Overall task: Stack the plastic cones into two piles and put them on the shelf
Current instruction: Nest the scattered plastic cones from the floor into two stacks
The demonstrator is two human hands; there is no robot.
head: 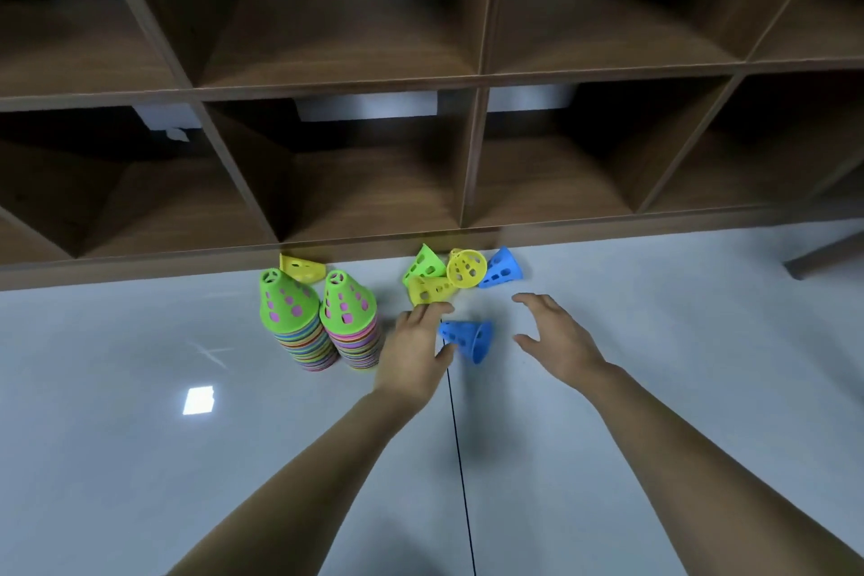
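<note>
Most of my stacking looks done: two tall piles of perforated plastic cones, each capped in green, stand side by side on the pale glossy floor, the left pile (pixel 292 323) and the right pile (pixel 349 325). Six loose cones remain: a yellow one (pixel 301 268) at twelve o'clock from the piles, a cluster (pixel 460 269) by the brown wooden shelf (pixel 472 80), which holds nothing yet, and a tipped blue cone (pixel 467 338). My left hand (pixel 414 351) touches it at nine o'clock, fingers loosely spread; my right hand (pixel 558 332) hovers open at three o'clock, gripping nothing.
</note>
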